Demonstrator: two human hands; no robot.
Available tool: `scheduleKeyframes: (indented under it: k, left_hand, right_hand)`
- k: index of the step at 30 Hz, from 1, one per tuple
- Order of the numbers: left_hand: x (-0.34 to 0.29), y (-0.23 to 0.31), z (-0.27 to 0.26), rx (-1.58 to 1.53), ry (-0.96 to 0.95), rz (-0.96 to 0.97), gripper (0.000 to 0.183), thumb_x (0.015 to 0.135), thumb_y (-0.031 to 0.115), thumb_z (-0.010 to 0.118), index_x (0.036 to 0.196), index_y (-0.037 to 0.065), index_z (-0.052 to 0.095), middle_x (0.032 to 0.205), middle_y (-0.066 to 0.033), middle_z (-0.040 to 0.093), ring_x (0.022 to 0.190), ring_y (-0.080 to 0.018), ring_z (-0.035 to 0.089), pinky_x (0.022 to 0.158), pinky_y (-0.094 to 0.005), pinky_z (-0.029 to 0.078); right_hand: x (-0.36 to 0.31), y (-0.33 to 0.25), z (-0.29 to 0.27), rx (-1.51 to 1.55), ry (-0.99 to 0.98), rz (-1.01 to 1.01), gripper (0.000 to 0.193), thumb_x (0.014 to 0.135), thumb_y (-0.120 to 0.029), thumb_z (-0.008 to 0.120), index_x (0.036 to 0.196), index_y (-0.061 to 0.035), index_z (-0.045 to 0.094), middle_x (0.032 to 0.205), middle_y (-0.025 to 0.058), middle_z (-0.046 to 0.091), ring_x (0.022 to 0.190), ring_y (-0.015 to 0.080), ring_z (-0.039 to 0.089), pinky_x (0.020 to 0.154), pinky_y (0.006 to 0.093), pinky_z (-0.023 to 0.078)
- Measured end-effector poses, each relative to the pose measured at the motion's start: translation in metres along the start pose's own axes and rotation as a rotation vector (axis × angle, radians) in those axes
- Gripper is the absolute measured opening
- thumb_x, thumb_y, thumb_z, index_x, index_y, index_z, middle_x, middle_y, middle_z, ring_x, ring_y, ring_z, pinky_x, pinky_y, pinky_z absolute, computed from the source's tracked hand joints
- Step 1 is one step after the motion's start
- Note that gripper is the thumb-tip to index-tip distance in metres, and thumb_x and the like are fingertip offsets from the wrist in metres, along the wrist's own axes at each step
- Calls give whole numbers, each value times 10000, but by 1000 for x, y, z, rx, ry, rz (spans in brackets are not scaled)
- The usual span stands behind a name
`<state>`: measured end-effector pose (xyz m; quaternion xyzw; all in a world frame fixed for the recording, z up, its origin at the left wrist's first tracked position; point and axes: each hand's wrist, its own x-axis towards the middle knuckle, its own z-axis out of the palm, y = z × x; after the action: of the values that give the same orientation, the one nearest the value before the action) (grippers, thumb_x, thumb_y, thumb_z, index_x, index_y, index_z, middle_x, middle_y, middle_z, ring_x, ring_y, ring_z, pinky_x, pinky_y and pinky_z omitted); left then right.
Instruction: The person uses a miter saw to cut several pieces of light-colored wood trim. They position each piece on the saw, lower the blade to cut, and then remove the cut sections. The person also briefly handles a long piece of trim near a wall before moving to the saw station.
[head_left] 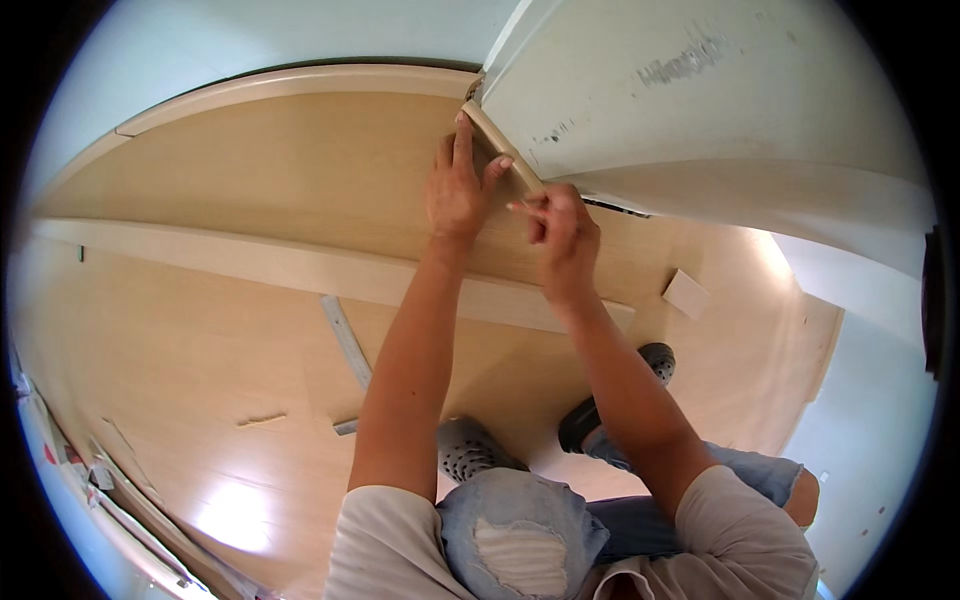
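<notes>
A short, light wood-coloured piece of skirting board [503,143] stands at the foot of the wall, running from the inside corner toward me. My left hand [458,195] lies against its face with the fingers stretched out. The index fingertip touches near the corner end and the thumb rests by the top edge. At the nearer end, my right hand [568,235] is closed, its curled fingers on the end of the piece. Part of that grip is hidden behind the hand. A longer skirting board [300,80] runs along the wall to the left of the corner.
A long loose board [250,245] lies across the wood-look floor. Around it are a grey metal strip [346,340], a small square offcut [686,293] and a thin sliver [262,420]. My clog-shod feet are below; the scuffed wall [700,110] rises at right.
</notes>
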<state>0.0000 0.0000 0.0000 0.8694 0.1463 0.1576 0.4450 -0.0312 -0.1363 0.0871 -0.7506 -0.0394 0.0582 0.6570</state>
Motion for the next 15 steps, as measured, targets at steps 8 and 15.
scheduleKeyframes:
  k: [8, 15]
  left_hand:
    - [1, -10, 9, 65, 76, 279, 540, 955, 285, 624, 1398, 10, 484, 1399, -188, 556, 1129, -400, 586, 828, -485, 546]
    - [-1, -33, 13, 650, 108, 419, 455, 961, 203, 612, 1352, 20, 471, 1388, -169, 560, 1156, -388, 569, 833, -481, 548]
  right_hand:
    - [67, 19, 64, -559, 169, -656, 133, 934, -142, 666, 1053, -87, 645, 856, 108, 664, 782, 336, 641, 703, 442, 539]
    - [63, 25, 88, -711, 286, -491, 192, 966, -146, 647, 1133, -59, 612, 918, 136, 711, 808, 323, 687, 710, 429, 555]
